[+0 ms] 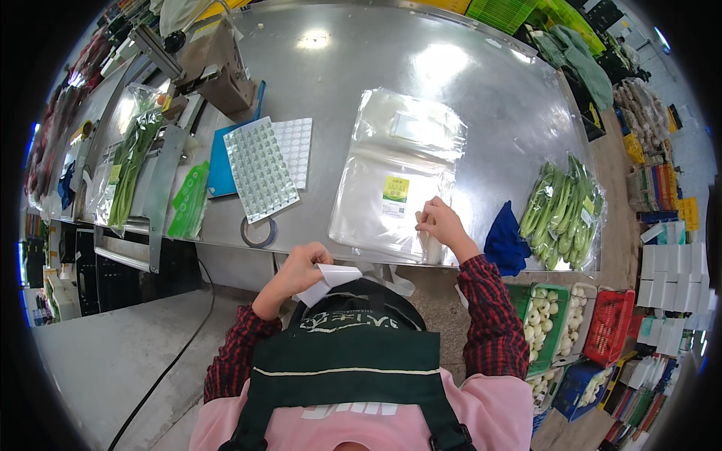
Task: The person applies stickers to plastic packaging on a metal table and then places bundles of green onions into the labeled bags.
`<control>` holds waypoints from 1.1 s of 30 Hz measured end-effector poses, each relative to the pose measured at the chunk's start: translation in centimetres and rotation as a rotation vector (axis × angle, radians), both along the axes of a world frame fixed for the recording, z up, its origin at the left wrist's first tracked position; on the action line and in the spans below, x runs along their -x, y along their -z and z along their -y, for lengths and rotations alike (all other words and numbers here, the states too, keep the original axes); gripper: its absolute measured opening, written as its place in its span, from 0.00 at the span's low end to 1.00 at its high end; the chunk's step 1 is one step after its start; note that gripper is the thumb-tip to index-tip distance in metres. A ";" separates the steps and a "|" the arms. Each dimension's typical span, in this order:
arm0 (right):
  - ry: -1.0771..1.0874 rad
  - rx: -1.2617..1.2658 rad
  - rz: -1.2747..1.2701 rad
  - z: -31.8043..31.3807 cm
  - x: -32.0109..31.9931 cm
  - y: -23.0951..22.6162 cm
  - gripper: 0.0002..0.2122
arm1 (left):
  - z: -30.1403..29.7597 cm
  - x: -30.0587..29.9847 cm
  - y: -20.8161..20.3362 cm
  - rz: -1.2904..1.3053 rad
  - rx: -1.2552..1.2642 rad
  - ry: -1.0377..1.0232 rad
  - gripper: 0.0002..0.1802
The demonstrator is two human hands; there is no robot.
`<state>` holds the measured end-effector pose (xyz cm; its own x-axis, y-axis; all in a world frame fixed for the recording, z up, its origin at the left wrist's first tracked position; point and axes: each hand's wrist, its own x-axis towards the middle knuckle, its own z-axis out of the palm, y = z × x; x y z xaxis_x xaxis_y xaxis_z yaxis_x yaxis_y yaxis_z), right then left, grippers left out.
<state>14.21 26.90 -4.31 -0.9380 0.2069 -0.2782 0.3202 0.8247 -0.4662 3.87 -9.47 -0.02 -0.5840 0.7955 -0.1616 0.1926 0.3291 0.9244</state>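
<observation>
Two hands, apart: the left hand (301, 267) grips white paper (329, 283); the right hand (444, 224) pinches at the bags (365, 203), any hold unclear. They lie flat by the table's (331, 83) near edge, probably for easy reach.

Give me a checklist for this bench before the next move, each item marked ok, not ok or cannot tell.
1. Left hand holding the white paper: ok.
2. Right hand at the right side of the clear bags: ok.
3. Right fingertips pinching just one bag: cannot tell; the contact is too small to make out.
4. Green and yellow label showing on the bags: ok.
5. Sticker sheet apart from the bags: ok, it lies to their left.
6. Tape roll well back from the near table edge: not ok, it sits right by it.
</observation>
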 end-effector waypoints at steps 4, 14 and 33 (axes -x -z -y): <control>0.157 0.412 -0.211 -2.4 0.3 2.4 0.08 | -0.9 -0.1 -0.7 0.393 0.053 -0.061 0.06; 0.458 -0.572 -0.063 -12.1 -7.8 -1.1 0.23 | 2.2 2.9 -1.7 0.090 -0.047 -0.009 0.11; 0.410 -0.213 -0.488 -0.8 6.2 0.8 0.34 | 4.2 8.5 -8.9 -0.274 -0.249 -0.430 0.03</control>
<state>7.97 27.67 -5.10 -0.7798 0.5766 0.2439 0.4207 0.7711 -0.4778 -4.63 -13.64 8.90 -0.8582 0.4714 0.2033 0.3329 0.2095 0.9194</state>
